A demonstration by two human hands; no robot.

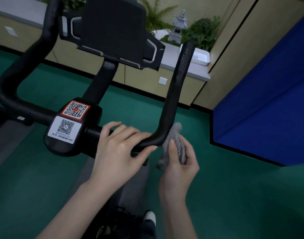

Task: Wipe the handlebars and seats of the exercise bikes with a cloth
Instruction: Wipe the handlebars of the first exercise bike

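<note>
Cloth (177, 133) upright (against handlebar (172, 94) bend)

The handlebar hub (61, 149) bears a red-bordered QR sticker (76, 110) and a white QR sticker (64, 129); small print illegible.

A small grey stone pagoda (178, 26) stands among green ferns (156, 16) on a pale grey ledge (191, 71), with a white tray (202, 56) just beside it to the right. Below the pagoda, a white wall socket (162, 81) sits in the beige panel under the ledge. Further below lies green floor (234, 187), and well to the pagoda's lower right stands a large blue panel (268, 109).
</note>
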